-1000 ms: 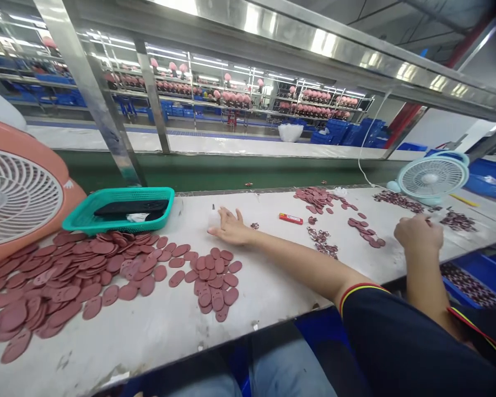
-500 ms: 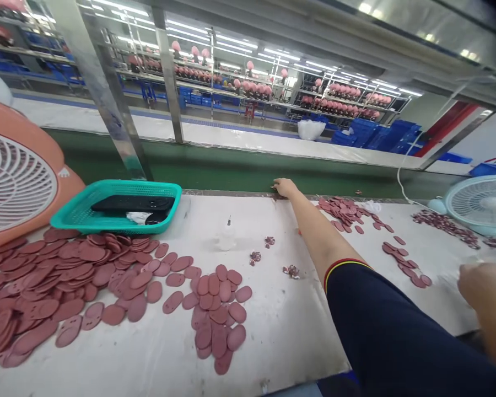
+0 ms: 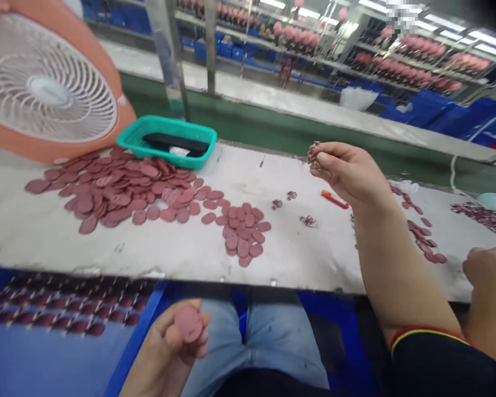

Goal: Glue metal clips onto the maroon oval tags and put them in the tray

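Nearest, low over the jeans (image 3: pixel 273 342): left hand (image 3: pixel 165 347), palm up, thumb and curled fingertips pinching one oval pink disc (image 3: pixel 188 324) by its rim, flat face turned toward the eyes, seemingly for a close look. Right hand out of view; no telling about its fingers. Just left of the knee, under the table edge, a blue crate (image 3: pixel 45 369) with small dark-pink parts (image 3: pixel 45 314) laid in rows, handy for reaching from the seat. On the white table (image 3: pixel 169 253), a small heap of discs (image 3: pixel 243 231) lying near the edge, apart from the big heap (image 3: pixel 116 187) spread below the orange fan (image 3: pixel 45 82). To the right, a co-worker's hand (image 3: pixel 351 173) up clear of the table, fingertips pressed on a clump of tiny pink bits (image 3: pixel 314 153); that person's other hand (image 3: pixel 488 270) low at the table edge, fingers blurred. Farther back, a red lighter (image 3: pixel 334 199), a teal basket (image 3: pixel 161 156) keeping a black object (image 3: pixel 169 144) off the work surface, then the green conveyor (image 3: pixel 273 132).
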A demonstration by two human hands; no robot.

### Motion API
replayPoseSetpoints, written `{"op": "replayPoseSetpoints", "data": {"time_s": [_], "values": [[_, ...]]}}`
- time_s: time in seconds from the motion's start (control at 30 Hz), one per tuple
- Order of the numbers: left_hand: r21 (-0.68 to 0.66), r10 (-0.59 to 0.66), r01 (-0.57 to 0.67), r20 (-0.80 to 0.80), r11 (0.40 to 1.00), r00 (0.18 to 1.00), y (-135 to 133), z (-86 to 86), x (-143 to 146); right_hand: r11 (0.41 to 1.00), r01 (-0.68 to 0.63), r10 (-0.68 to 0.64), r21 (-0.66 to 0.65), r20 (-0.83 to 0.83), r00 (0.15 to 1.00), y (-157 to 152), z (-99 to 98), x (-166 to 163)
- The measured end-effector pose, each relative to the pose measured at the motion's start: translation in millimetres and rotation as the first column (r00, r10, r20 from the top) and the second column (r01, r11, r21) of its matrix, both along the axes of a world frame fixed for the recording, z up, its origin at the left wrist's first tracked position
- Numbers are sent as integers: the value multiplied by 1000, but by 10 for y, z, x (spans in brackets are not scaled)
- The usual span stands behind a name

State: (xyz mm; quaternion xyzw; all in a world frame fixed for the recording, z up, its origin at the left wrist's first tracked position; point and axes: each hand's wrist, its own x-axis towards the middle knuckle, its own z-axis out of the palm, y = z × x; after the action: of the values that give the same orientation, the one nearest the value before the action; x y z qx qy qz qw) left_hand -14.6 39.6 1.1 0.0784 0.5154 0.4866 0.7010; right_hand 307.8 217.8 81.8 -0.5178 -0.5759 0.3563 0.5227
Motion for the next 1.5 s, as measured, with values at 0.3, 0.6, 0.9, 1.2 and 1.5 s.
{"op": "replayPoseSetpoints", "data": {"time_s": [0.3, 0.6, 0.9, 1.2, 1.5], "values": [[109, -146, 133, 123, 985, 982, -337, 132, -15, 840, -543, 542, -22, -27, 840, -1653, -350, -1424], [181, -215, 190, 129, 965, 968, -394, 33, -70, 827, -562, 556, 31, 103, 825, -1716, -361, -1441], [155, -217, 188, 200, 970, 955, -403, 51, -41, 790, -610, 584, 59, 229, 778, -1691, -293, -1416], [98, -202, 184, 231, 978, 952, -406, 53, -20, 785, -617, 591, 44, 245, 769, -1676, -272, -1437], [79, -201, 188, 224, 979, 954, -411, 74, -37, 757, -650, 598, 62, 332, 729, -1658, -233, -1438]]}}
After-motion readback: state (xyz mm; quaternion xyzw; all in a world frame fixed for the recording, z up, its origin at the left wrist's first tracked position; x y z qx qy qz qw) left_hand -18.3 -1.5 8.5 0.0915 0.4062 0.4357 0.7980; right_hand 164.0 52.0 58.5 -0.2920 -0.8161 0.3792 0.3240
